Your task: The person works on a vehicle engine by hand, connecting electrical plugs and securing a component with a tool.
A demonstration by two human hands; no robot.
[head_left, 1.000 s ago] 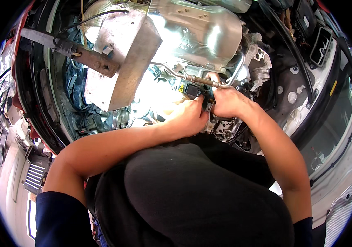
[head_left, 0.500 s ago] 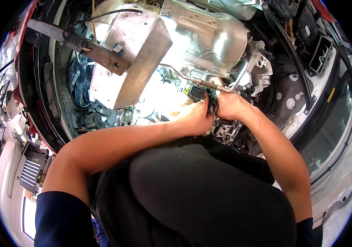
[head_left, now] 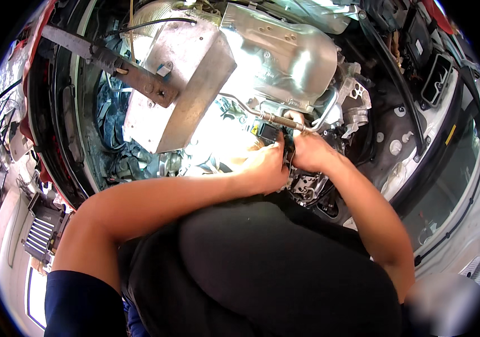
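Note:
Both my hands are deep in an opened engine bay, close together below a thin metal pipe (head_left: 278, 119) with a thicker sleeve. My left hand (head_left: 267, 167) is closed, one finger reaching up beside a small black box-shaped part (head_left: 268, 132) with a yellow label. My right hand (head_left: 311, 150) is bent in closed from the right, a finger passing behind the pipe. Between the hands is something dark and thin, perhaps wiring, mostly covered by the fingers; what each hand grips I cannot make out. Just below lies a perforated metal part (head_left: 307, 184).
A large silver heat shield (head_left: 285, 50) stands beyond my hands. A bent metal plate (head_left: 198, 104) and a rusty flat bar (head_left: 147, 84) jut in from the left. A black strut (head_left: 392, 73) runs along the right. Bright glare washes out the middle.
Both hands stay at the same spot with only slight finger shifts. My right forearm has moved a little inward, and the view has shifted slightly. A pale blur now shows at lower right.

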